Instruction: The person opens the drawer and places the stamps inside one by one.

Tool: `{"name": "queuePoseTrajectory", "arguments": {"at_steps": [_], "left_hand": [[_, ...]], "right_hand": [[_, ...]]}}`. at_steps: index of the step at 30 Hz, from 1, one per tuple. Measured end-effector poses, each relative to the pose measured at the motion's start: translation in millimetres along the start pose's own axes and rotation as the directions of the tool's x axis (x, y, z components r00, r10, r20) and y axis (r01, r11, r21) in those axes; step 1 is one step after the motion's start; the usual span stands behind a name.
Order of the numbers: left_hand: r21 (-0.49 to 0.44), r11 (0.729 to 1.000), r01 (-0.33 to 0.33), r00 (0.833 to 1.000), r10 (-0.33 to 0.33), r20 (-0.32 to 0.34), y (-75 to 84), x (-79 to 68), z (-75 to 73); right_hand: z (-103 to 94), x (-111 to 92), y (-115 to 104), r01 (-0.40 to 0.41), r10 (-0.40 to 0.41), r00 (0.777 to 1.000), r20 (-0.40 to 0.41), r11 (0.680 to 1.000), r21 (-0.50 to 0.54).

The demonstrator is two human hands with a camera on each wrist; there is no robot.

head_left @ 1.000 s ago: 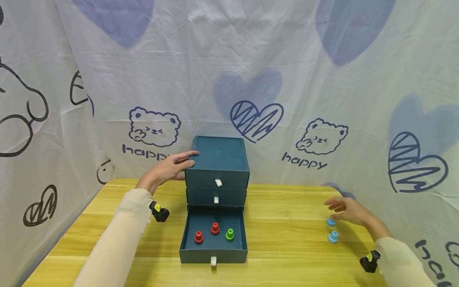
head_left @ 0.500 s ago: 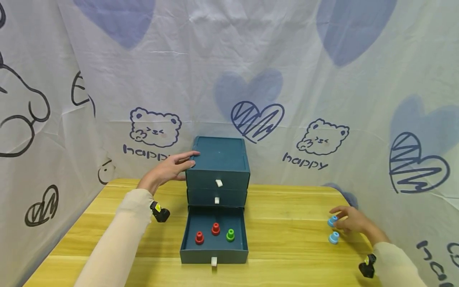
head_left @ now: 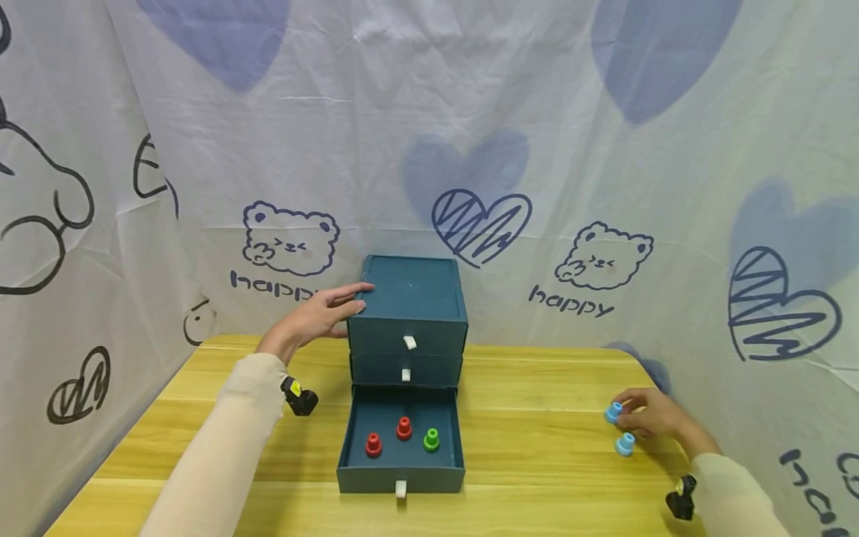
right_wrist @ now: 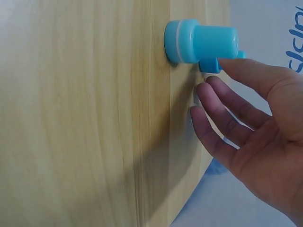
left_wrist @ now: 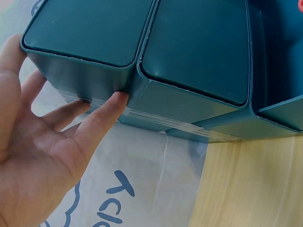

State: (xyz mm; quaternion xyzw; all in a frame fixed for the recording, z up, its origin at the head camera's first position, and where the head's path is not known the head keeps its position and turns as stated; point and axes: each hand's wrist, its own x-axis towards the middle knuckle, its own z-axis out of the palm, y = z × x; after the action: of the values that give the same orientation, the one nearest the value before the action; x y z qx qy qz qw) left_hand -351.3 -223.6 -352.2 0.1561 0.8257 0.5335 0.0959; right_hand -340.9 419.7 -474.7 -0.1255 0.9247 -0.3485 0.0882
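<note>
A dark teal drawer cabinet (head_left: 409,291) stands in the middle of the table, its bottom drawer (head_left: 400,479) pulled out. Inside sit two red stepped pegs (head_left: 403,429) and a green one (head_left: 432,441). My left hand (head_left: 312,317) rests against the cabinet's left side and top edge, fingers spread and fairly straight, as the left wrist view (left_wrist: 47,142) also shows. At the right, my right hand (head_left: 651,414) pinches a light blue stepped peg (head_left: 613,413), tilted in the head view. A second light blue peg (right_wrist: 201,41) stands upright on the table just nearer; it partly hides the pinched one in the right wrist view.
The two upper drawers with white pull tabs (head_left: 409,342) are closed. Beneath everything is a wooden table (head_left: 530,447). A printed white cloth (head_left: 496,97) hangs close behind the table and along both sides.
My right hand has come down around the farther light blue peg and pinched it; the peg has tilted and shifted slightly left. The left hand and the cabinet stay as they were.
</note>
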Motion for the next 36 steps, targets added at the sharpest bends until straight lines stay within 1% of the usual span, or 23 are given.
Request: {"name": "queuePoseTrajectory", "arguments": {"at_steps": [5,8,12,15,19,27,36], "left_hand": [[0.007,1.0,0.009,1.0,-0.009,-0.003,-0.2,0.5,-0.2],[0.017,1.0,0.01,1.0,-0.01,-0.007,0.1,0.4,0.6],[0.019,1.0,0.004,1.0,-0.004,-0.009,0.9,-0.7,0.2],[0.016,1.0,0.001,1.0,-0.001,-0.007,1.5,-1.5,-0.4],[0.017,1.0,0.003,1.0,-0.003,-0.007,1.7,-1.8,0.0],[0.028,1.0,0.003,1.0,-0.003,-0.01,0.6,-2.0,0.8],[0.028,1.0,-0.002,1.0,0.002,-0.001,-0.1,-1.3,-0.1]], "right_hand": [[1.7,3,-4,-0.004,0.004,1.0,0.011,1.0,0.029],[1.1,3,-8,-0.007,0.007,1.0,-0.01,1.0,0.025],[-3.7,3,-18,0.039,-0.038,0.999,-0.036,0.999,0.025],[-7.8,5,-26,0.073,-0.072,0.997,-0.037,0.997,0.018],[-8.6,7,-37,0.091,-0.091,0.995,-0.031,0.996,-0.002],[-1.5,14,-68,0.147,-0.148,0.989,0.005,0.989,0.013],[16.7,26,-100,0.204,-0.205,0.977,0.056,0.979,0.031]]}}
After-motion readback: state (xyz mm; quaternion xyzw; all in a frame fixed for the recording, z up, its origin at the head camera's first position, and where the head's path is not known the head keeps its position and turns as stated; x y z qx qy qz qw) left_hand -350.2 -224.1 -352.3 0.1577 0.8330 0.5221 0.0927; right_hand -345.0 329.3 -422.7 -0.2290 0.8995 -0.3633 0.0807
